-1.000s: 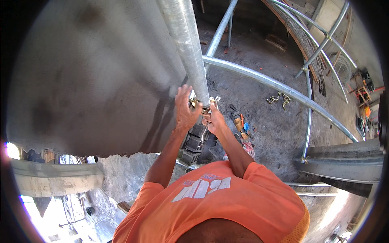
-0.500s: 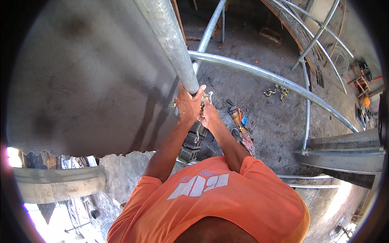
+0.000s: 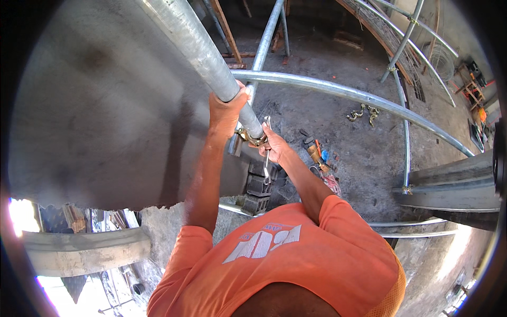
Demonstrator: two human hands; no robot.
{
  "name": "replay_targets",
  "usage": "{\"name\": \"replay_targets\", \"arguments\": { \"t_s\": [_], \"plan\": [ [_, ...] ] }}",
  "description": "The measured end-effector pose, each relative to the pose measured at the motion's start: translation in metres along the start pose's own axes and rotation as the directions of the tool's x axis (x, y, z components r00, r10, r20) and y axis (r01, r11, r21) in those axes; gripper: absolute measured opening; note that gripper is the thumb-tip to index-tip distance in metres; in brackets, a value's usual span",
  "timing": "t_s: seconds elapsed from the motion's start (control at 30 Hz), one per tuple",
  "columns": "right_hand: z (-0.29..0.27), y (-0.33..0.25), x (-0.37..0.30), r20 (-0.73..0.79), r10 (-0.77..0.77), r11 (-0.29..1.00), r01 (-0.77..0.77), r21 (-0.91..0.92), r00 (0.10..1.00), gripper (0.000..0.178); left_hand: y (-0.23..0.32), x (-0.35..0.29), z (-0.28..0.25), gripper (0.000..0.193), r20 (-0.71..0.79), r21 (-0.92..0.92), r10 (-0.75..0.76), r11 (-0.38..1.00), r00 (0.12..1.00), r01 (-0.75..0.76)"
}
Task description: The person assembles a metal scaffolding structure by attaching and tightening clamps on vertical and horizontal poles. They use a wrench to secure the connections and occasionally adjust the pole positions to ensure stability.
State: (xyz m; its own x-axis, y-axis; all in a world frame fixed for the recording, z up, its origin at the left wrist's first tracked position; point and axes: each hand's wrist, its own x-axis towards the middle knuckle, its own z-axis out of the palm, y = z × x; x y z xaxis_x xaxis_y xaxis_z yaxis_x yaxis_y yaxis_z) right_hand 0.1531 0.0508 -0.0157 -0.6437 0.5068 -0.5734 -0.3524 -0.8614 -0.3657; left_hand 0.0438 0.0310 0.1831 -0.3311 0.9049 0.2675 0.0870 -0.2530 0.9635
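A grey plastered wall fills the left side, and just beside it the left hand is wrapped around a thick galvanised pole, its fingers closed on the metal and partly hidden behind it, a grip that likely keeps the pole steady. Below that grip, a brass-coloured clamp sits against the pole's lower visible stretch. Next comes a slim steel wrench, running down from the right hand, whose fingers are curled shut on it beside the clamp, seemingly so the tool stays close to the fitting. Farther right, loose tools and a few spare couplers lie on the floor, probably set there within reach, beneath a long crossing pipe.
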Motion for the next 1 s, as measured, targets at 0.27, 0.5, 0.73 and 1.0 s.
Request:
{"name": "replay_targets", "arguments": {
  "t_s": [0.27, 0.5, 0.73, 1.0],
  "plan": [
    [0.011, 0.023, 0.003, -0.075, -0.099, 0.988, 0.107, 0.116, 0.992, 0.044, -0.008, -0.011, 0.04, 0.018, -0.542, 0.276, 0.183, 0.961, 0.82, -0.032],
    [0.003, 0.02, 0.011, -0.077, 0.032, 0.989, -0.021, 0.143, 0.997, 0.039, 0.01, 0.009, -0.016, 0.016, 0.228, -0.035, 0.007, 0.999, 0.974, 0.001],
    [0.001, 0.005, 0.013, -0.032, 0.055, 0.992, -0.051, 0.113, 0.998, 0.047, 0.003, -0.004, -0.003, 0.016, -0.004, 0.086, -0.009, 0.996, 1.0, 0.009],
    [-0.001, 0.0, 0.012, -0.053, 0.061, 0.994, -0.056, 0.091, 0.997, 0.052, 0.008, 0.03, -0.036, 0.03, 0.633, -0.196, 0.031, 0.973, 0.773, 0.122]
  ]
}}
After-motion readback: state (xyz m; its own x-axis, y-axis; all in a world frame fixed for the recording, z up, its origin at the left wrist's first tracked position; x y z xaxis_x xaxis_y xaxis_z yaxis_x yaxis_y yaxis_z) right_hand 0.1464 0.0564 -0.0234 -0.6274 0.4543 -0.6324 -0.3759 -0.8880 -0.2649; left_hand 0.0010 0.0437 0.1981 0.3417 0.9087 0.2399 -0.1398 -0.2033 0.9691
